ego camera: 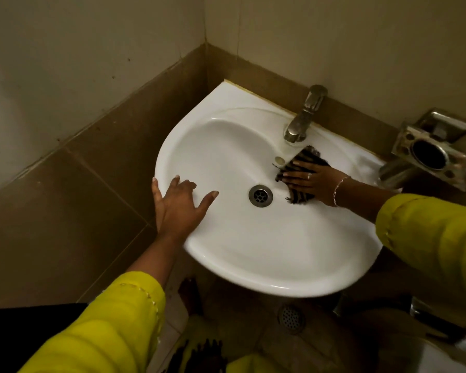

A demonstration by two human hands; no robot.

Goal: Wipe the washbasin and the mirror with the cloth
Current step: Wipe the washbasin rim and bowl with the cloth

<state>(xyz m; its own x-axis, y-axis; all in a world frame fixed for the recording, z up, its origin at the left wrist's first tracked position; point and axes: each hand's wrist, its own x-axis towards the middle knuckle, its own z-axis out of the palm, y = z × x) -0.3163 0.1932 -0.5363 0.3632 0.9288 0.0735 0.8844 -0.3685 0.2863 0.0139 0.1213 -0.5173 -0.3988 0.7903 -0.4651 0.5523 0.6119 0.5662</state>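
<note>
Resting on the left rim of the white washbasin (253, 278), the left hand (178, 203) lies palm down with its fingers spread and fairly straight. The thumb reaches in over the bowl, and the hand holds nothing. Its arm comes up from the lower left in a yellow sleeve (113, 327), passing in front of the brown wall tiles (65, 197) that line the corner.

The basin is fixed in that corner, and its metal drain (260, 196) sits at the bottom of the bowl. Just right of the drain, a dark striped cloth (307, 157) lies on the inner slope of the bowl, below the tap (304, 117).

The right hand (312, 181) presses flat on the cloth with its fingers straight and close together, pointing left towards the drain. They are not curled round the fabric. A ring (309, 176) shows on one finger and a thin bracelet (339, 189) on the wrist.

Farther right, a metal holder (431, 152) is mounted on the wall near the basin's edge. Under the basin, a round floor drain (291, 319) is set in the floor.
</note>
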